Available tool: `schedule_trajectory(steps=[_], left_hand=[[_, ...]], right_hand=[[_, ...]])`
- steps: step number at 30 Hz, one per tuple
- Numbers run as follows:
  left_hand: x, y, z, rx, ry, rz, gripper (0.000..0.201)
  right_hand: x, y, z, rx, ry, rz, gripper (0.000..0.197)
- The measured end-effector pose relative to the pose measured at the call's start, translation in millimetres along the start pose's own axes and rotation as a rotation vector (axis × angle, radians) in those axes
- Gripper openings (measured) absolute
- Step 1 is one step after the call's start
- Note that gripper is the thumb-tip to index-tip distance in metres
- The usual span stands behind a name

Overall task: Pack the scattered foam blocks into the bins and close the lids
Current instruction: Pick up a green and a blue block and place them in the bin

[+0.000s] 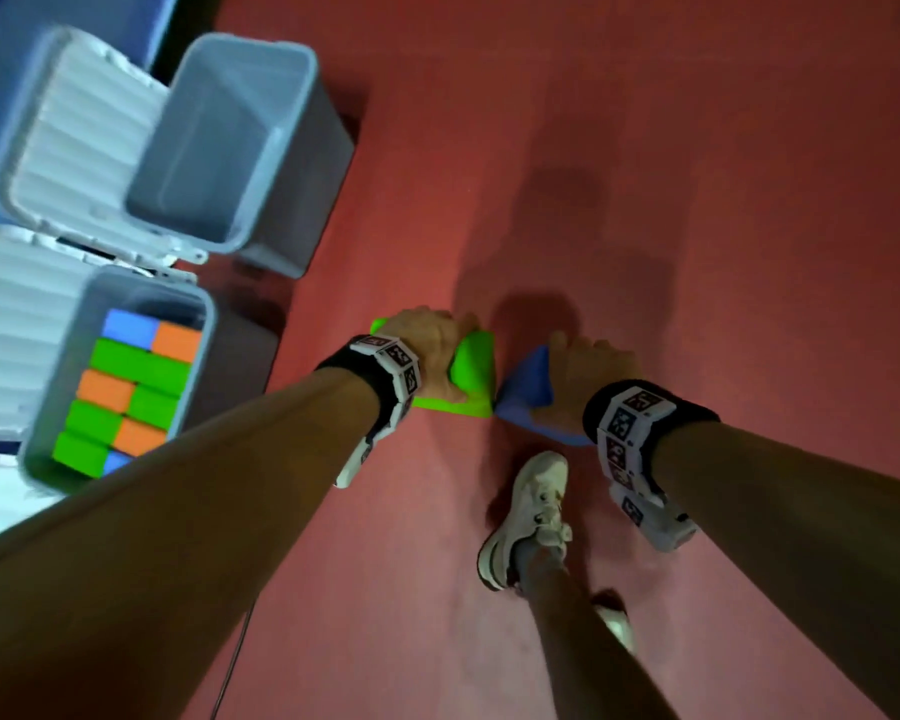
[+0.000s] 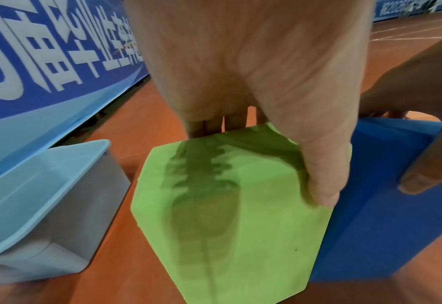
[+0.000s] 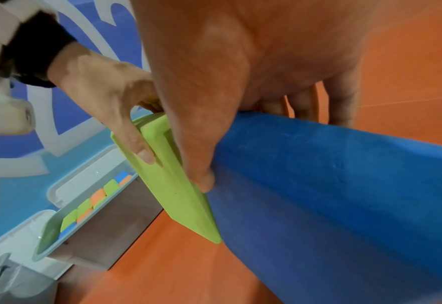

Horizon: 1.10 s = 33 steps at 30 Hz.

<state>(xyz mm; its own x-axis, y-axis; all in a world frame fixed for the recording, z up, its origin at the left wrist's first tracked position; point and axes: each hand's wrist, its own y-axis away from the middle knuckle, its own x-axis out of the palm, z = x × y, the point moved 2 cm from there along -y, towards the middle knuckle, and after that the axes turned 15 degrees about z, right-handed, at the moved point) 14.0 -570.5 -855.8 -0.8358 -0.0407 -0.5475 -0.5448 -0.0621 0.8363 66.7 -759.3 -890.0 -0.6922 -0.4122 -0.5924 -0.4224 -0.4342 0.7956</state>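
My left hand (image 1: 427, 350) grips a green foam block (image 1: 471, 374) from above, thumb on its near face and fingers over the far edge (image 2: 240, 216). Right beside it, my right hand (image 1: 588, 371) grips a blue foam block (image 1: 528, 387) the same way (image 3: 331, 185). The two blocks stand side by side, almost touching, just above the red floor. To the left stand two grey bins with lids open: the nearer bin (image 1: 206, 324) is filled with green, orange and blue blocks (image 1: 136, 387), the farther bin (image 1: 281, 127) is empty.
The white ribbed lids (image 1: 74, 132) hang open toward a blue banner wall (image 2: 45, 61) on the left. My white shoe (image 1: 531, 517) stands just below the blue block. Red floor (image 1: 697, 200) stretches ahead and to the right.
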Motion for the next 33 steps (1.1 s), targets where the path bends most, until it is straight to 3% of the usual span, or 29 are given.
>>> schedule_trajectory(steps=[4,11,17,20,25,33], left_hand=[[-11.1,-16.8,62.9,-0.035,0.01,0.005,0.087],[-43.3,-54.7,163.4,-0.073,0.032,0.032,0.085],[-64.9,-68.5,220.1,-0.052,0.021,-0.018,0.087],[-70.0,-66.4,251.0,-0.051,0.001,-0.033,0.085],[-93.0,-52.9,324.5,-0.009,-0.119,-0.095,0.081],[-164.0,-32.5,516.0,-0.055,-0.13,-0.16,0.08]], right_hand=[[-33.6,-48.7,40.0,-0.021,-0.004,-0.008,0.085],[-87.3,-127.7,90.3,-0.059,-0.075,-0.038,0.075],[-130.4,-160.6,122.0,-0.049,-0.09,-0.038,0.078],[-149.7,-169.0,148.5,-0.051,-0.106,-0.114,0.076],[-189.7,-181.5,223.5,-0.108,-0.13,-0.22,0.082],[-314.6,-231.5,369.3,-0.112,-0.185,-0.408,0.079]])
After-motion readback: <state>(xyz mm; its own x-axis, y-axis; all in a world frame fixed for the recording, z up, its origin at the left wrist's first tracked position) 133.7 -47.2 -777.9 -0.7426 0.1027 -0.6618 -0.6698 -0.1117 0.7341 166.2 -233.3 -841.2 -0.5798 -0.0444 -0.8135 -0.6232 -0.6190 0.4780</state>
